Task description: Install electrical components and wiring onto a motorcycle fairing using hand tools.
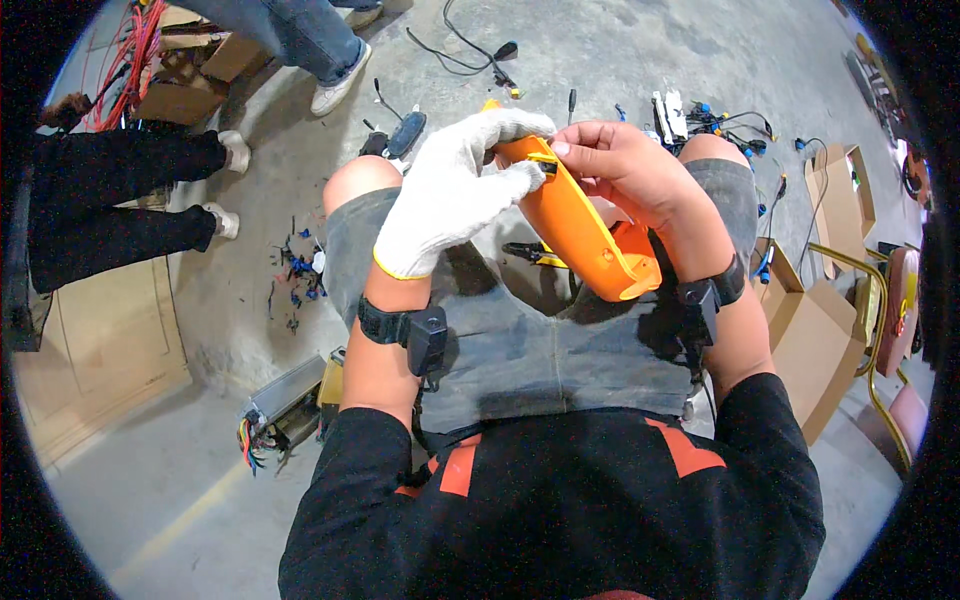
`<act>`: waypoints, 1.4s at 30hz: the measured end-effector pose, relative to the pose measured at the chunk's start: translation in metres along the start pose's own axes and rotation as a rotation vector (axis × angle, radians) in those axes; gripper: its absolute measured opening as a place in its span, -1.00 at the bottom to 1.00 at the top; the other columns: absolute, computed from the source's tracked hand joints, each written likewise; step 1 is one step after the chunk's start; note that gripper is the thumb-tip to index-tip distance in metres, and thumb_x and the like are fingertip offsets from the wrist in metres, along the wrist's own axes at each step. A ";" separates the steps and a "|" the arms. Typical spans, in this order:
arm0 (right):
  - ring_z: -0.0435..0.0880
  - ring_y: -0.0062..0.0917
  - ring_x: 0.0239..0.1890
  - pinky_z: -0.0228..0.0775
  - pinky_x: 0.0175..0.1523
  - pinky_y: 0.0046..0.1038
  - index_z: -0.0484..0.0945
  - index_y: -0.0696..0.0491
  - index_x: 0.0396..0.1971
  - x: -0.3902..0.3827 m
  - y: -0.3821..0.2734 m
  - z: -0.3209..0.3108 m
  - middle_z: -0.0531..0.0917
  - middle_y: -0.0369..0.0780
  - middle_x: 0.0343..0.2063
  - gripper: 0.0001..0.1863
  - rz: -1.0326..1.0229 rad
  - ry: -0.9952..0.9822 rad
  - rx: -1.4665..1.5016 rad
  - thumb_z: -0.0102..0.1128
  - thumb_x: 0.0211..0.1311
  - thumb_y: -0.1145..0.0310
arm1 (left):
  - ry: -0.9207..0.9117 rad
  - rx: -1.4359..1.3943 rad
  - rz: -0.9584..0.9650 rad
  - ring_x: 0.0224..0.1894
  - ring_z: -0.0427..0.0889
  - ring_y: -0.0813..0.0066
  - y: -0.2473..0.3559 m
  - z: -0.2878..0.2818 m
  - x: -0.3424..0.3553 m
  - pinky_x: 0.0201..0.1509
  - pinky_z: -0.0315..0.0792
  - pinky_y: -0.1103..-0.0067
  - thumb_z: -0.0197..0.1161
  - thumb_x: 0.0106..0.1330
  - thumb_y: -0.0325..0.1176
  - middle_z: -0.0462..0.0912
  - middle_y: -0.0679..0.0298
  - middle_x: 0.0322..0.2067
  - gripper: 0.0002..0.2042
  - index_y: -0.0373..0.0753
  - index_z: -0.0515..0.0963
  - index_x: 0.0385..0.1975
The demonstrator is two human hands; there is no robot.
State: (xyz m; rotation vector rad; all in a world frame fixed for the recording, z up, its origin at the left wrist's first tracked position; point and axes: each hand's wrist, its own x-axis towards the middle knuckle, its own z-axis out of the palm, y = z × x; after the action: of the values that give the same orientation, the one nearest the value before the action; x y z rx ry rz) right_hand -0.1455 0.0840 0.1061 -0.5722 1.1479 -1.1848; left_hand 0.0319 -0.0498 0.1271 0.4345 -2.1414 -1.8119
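An orange plastic housing [585, 238], a long curved shell, is tilted above my lap. My left hand [450, 185], in a white knit glove, is closed round its upper end. Beside that thumb tip sits a small black and yellow part [545, 163] at the shell's edge; what kind it is I cannot make out. My right hand [630, 170] is bare, its thumb and fingers pinched on the shell's upper right edge. Some of its fingers are hidden behind the shell. Below, between my legs, pliers [535, 252] with black and yellow handles show partly.
Several small cable pieces [297, 268] lie left of my knee, near a metal box [285, 395] with coloured wires. Connectors and cables [715, 122] lie ahead right. Open cardboard boxes [815, 340] stand at right beside a gold-framed chair [885, 330]. Two people's legs [130, 170] are at left.
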 end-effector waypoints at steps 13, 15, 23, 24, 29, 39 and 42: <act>0.48 -0.75 -0.56 0.34 -0.45 -0.63 0.61 0.10 -0.20 -0.001 0.007 0.012 0.60 -0.39 -0.52 -0.72 -0.095 0.148 -0.287 0.14 0.40 0.17 | 0.018 -0.110 0.041 -0.04 0.57 0.53 -0.003 -0.002 -0.002 0.10 0.46 0.56 0.36 0.13 -0.57 0.63 0.29 -0.10 -0.63 -0.30 0.56 -0.02; 0.42 -0.75 -0.62 0.31 -0.51 -0.61 0.58 0.11 -0.25 0.000 0.009 0.012 0.56 -0.40 -0.57 -0.70 -0.161 0.132 -0.311 0.08 0.44 0.16 | 0.021 -0.090 0.068 -0.03 0.57 0.53 -0.003 -0.001 -0.001 0.10 0.46 0.56 0.36 0.13 -0.57 0.63 0.29 -0.10 -0.64 -0.29 0.56 -0.03; 0.41 -0.76 -0.52 0.29 -0.44 -0.58 0.53 0.13 -0.26 -0.003 0.005 0.018 0.50 -0.40 -0.57 -0.68 -0.281 0.093 -0.445 0.01 0.47 0.14 | 0.023 -0.168 0.071 -0.09 0.58 0.57 0.000 -0.001 -0.003 -0.03 0.51 0.64 0.34 0.12 -0.59 0.63 0.32 -0.10 -0.62 -0.29 0.57 -0.01; 0.41 -0.75 -0.49 0.31 -0.41 -0.58 0.53 0.13 -0.26 -0.003 0.004 0.019 0.50 -0.40 -0.55 -0.68 -0.267 0.098 -0.498 0.00 0.48 0.15 | 0.026 -0.167 0.070 -0.09 0.58 0.57 0.000 -0.002 -0.004 -0.03 0.51 0.64 0.34 0.12 -0.59 0.63 0.32 -0.10 -0.62 -0.29 0.57 -0.01; 0.40 -0.72 -0.44 0.33 -0.32 -0.56 0.53 0.13 -0.25 0.001 0.007 0.020 0.50 -0.40 -0.51 -0.68 -0.417 0.062 -0.497 -0.04 0.49 0.17 | 0.001 -0.229 0.007 -0.16 0.59 0.65 0.007 -0.002 -0.004 -0.14 0.51 0.71 0.35 0.09 -0.60 0.64 0.34 -0.13 -0.60 -0.27 0.58 -0.01; 0.45 -0.77 -0.43 0.34 -0.33 -0.59 0.55 0.14 -0.19 -0.003 0.004 0.024 0.55 -0.41 -0.47 -0.67 -0.233 -0.012 -0.369 -0.07 0.50 0.18 | -0.030 -0.252 0.004 -0.22 0.64 0.60 0.010 -0.005 -0.009 -0.17 0.55 0.70 0.30 0.06 -0.62 0.64 0.28 -0.13 -0.56 -0.31 0.55 0.03; 0.44 -0.77 -0.46 0.34 -0.35 -0.59 0.54 0.15 -0.20 -0.005 0.002 0.022 0.53 -0.41 -0.51 -0.65 -0.265 -0.031 -0.434 -0.06 0.50 0.15 | -0.035 -0.317 -0.023 -0.20 0.66 0.55 0.015 -0.005 -0.009 -0.12 0.57 0.67 0.31 0.06 -0.62 0.65 0.26 -0.13 -0.55 -0.33 0.54 0.03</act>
State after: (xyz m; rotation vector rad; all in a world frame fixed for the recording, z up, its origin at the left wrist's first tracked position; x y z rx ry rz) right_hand -0.1244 0.0846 0.1147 -1.0968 1.3415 -1.1457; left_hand 0.0418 -0.0475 0.1428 0.3528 -1.8288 -2.1378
